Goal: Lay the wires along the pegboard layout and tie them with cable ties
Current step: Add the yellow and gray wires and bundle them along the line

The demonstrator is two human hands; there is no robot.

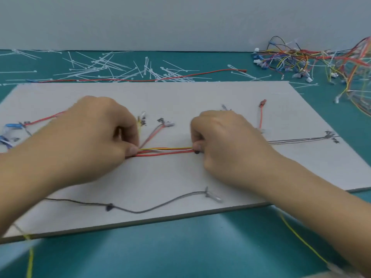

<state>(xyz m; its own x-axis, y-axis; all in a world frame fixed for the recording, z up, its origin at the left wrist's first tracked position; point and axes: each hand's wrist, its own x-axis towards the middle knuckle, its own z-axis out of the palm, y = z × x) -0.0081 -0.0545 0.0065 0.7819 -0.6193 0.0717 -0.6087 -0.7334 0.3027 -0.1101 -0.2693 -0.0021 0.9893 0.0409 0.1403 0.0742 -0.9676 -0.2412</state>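
Stretching left to right across the middle of the grey board (180, 101), a bundle of wires (165, 151) is seen from the head view, with red, white and yellow strands lying close side by side. Its left end is pinched between the thumb and curled fingers of the left hand (94, 135), and its right end is pinched in the same way by the right hand (226, 141). Both hands are clamped on the bundle. Whether the strands touch the board cannot be told.

From the left hand a few thin strands fan out toward the far side and end at small connectors beside blurred handwritten marks. A short red wire (261, 117) is laid far to near, to the right of the right hand. A grey-black wire (140, 211) is curved along the near part of the board. At the left edge of the board a blue connector (12, 126) is seen.

The board is laid on a teal surface (180, 247). Many white cable ties (104, 65) are scattered on the surface beyond the board, and a long loose red wire (180, 75) is laid among them. A tangled pile of coloured wires (313, 61) is heaped at the far right. A thin yellow wire (297, 235) is trailed over the near surface under the right forearm.
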